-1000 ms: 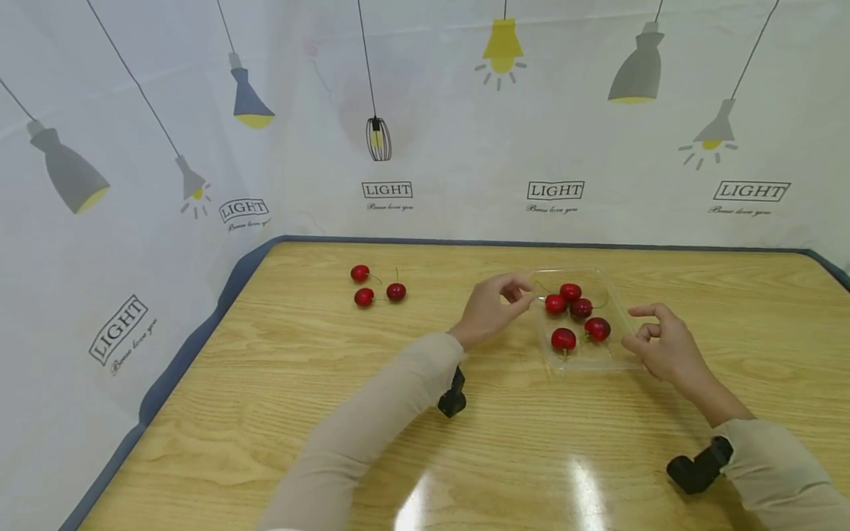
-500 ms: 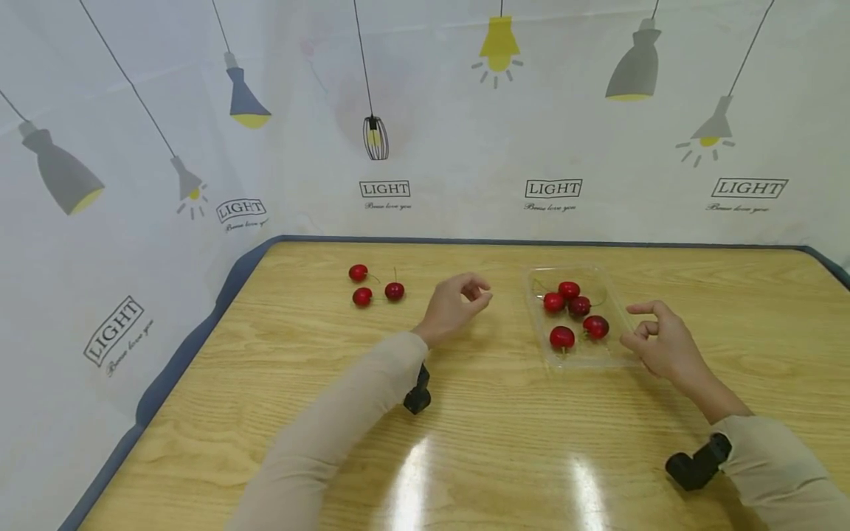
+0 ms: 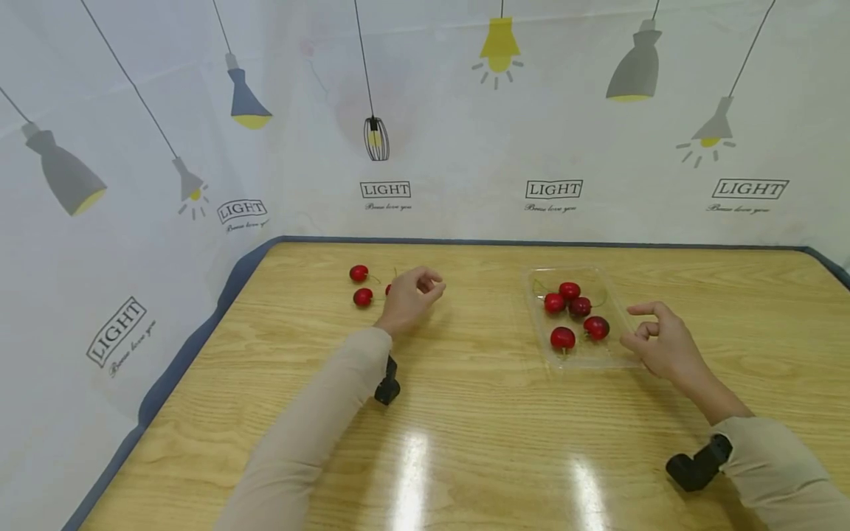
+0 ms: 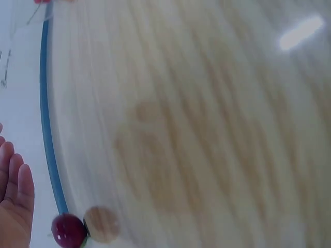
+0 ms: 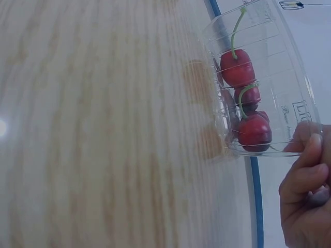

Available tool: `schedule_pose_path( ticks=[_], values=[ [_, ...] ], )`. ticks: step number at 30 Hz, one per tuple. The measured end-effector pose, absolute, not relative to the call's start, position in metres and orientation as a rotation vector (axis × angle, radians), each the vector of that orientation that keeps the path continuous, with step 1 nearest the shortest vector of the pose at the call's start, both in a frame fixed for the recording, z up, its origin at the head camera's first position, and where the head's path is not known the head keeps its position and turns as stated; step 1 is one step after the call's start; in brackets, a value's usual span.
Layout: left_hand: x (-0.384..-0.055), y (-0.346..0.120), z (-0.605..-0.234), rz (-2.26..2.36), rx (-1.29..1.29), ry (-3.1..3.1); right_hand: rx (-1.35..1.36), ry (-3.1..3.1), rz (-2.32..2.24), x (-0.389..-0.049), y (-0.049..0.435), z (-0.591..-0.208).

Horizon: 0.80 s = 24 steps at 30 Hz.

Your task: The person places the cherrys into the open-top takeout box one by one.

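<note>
My left hand [image 3: 406, 301], holding nothing, hovers over the table beside the loose cherries, its fingers loosely bent. One cherry [image 3: 388, 290] is mostly hidden behind that hand; a cherry [image 3: 359, 273] at the back and another cherry [image 3: 362, 297] in front of it lie farther left. In the left wrist view, a dark red cherry [image 4: 69, 230] appears near the hand's fingers. My right hand [image 3: 667, 346] pinches the right edge of a clear plastic box [image 3: 600, 359] between thumb and fingers. Inside the box rest several red cherries [image 3: 563, 338], some with green stems.
The wooden table [image 3: 485, 413] runs back to a blue edge strip along a white wall cloth [image 3: 451, 147] printed with lamps. A black wrist camera [image 3: 387, 382] sits on the left wrist and another black camera [image 3: 697, 464] on the right.
My left hand has moved left from the box's left edge toward the loose cherries and now partly covers one. The right hand stays at the box's right edge.
</note>
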<state>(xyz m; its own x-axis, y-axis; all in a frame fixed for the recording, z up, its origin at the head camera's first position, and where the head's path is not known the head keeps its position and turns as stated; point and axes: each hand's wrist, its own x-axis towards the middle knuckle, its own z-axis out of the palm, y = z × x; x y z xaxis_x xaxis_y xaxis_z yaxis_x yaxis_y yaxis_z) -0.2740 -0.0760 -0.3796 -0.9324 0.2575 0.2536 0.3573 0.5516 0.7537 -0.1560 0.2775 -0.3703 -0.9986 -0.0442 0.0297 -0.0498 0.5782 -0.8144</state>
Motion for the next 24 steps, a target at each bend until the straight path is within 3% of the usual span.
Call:
schedule_pose_path(
  ticks=[24],
  values=[
    [-0.279, -0.135, -0.369, -1.210, -0.309, -2.688, 0.088, -2.783, 1.377, -0.156, 0.277, -0.370]
  ],
)
